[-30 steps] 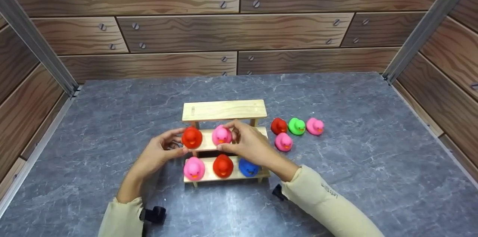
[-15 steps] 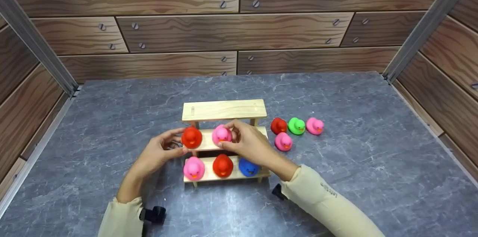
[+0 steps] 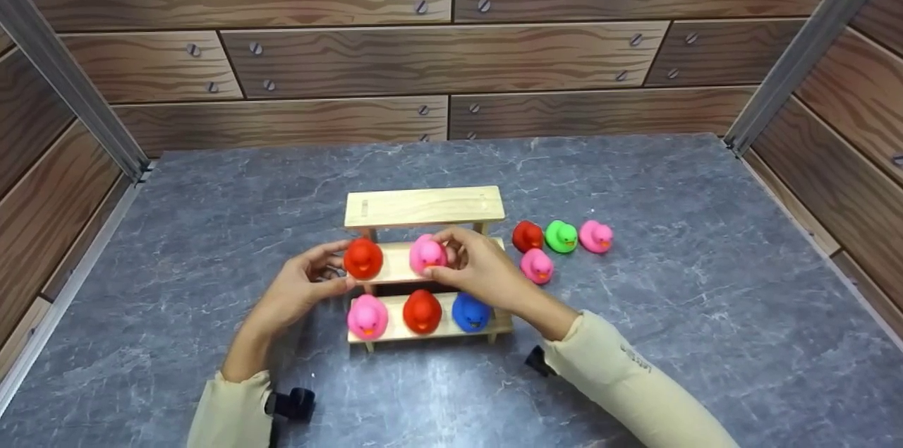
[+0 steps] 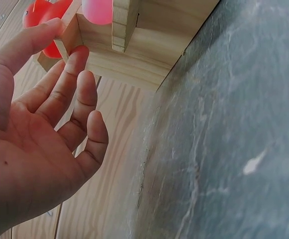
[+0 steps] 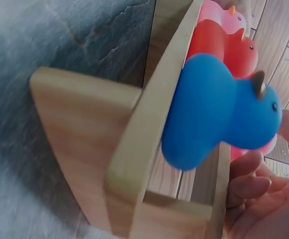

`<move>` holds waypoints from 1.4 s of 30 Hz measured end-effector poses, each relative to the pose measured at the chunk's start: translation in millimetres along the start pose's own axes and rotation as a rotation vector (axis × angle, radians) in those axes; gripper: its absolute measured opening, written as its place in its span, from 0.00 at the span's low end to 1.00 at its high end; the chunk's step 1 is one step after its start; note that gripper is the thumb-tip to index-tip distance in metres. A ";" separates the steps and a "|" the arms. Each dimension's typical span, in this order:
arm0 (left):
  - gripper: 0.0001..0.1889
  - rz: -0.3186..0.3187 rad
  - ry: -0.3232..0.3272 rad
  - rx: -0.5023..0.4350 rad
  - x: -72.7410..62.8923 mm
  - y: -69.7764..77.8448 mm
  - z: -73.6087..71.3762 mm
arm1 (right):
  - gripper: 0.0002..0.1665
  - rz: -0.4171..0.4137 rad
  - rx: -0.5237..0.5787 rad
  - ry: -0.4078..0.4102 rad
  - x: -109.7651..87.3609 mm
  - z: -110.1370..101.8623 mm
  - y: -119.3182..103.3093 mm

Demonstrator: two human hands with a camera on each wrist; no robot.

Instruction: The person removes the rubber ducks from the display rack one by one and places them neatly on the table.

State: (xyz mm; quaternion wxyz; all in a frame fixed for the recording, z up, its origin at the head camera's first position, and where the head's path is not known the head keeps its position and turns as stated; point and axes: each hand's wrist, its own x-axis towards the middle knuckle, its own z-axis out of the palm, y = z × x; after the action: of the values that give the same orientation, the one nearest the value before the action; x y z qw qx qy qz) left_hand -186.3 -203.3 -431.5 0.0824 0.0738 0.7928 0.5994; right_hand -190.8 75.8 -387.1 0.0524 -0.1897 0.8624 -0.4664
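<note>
A three-tier wooden stand (image 3: 423, 207) is in the middle of the table. My left hand (image 3: 300, 289) pinches the left end of its middle shelf; the left wrist view shows the thumb on the shelf's corner and fingertips against the wood. Just inside that end sits a red rubber duck (image 3: 363, 259). Farther right on the same shelf, my right hand (image 3: 483, 270) holds a pink rubber duck (image 3: 425, 252) between thumb and fingers. Along the bottom shelf are a pink duck (image 3: 367, 317), a red duck (image 3: 422, 312) and a blue duck (image 5: 209, 107).
Right of the stand, on the grey marbled table (image 3: 670, 335), lie a red duck (image 3: 528, 236), a green duck (image 3: 561, 236) and two pink ones, the nearer pink duck (image 3: 537, 266) close to my right forearm. Wood-patterned walls (image 3: 444, 60) enclose the table.
My right hand has shifted slightly right along the middle shelf with the pink duck, widening the gap to the red one. The left hand stays in place.
</note>
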 end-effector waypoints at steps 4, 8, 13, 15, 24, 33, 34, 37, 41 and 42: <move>0.33 0.004 -0.003 -0.003 1.0 0.2 0.0 | 0.22 -0.007 0.018 0.005 -2.3 -8.8 3.4; 0.33 0.000 -0.010 -0.024 1.1 0.3 0.3 | 0.22 -0.041 0.037 0.013 -5.6 -18.8 8.4; 0.33 -0.007 -0.010 -0.016 -0.2 0.2 -0.3 | 0.21 -0.048 0.074 0.017 -10.9 -32.1 11.6; 0.33 -0.008 -0.010 -0.006 -0.5 0.5 -0.4 | 0.21 -0.050 0.083 0.020 -13.5 -37.0 13.7; 0.33 -0.006 -0.010 -0.014 -1.4 1.7 -0.7 | 0.23 -0.055 0.119 0.013 -27.3 -54.2 31.6; 0.33 -0.004 -0.007 -0.013 -1.1 1.9 0.2 | 0.25 -0.014 0.080 0.062 -41.4 -81.3 42.1; 0.33 -0.004 -0.007 -0.012 -1.2 1.8 0.1 | 0.26 -0.005 0.075 0.062 -42.6 -83.6 43.5; 0.33 0.002 -0.009 -0.011 -1.3 1.2 0.1 | 0.27 0.015 0.056 0.062 -46.7 -90.0 47.8; 0.32 0.014 -0.010 -0.016 -1.0 0.4 0.4 | 0.26 0.032 0.034 0.076 -51.1 -98.0 54.1; 0.32 0.015 -0.011 -0.019 -1.0 0.3 0.4 | 0.25 0.036 0.029 0.080 -52.2 -99.8 55.8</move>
State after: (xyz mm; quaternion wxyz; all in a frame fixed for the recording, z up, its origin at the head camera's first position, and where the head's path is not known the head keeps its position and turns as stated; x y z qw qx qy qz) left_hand -185.3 -203.0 -431.3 0.0830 0.0823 0.7861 0.6069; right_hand -184.9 201.2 -381.8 0.0290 -0.1546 0.8603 -0.4849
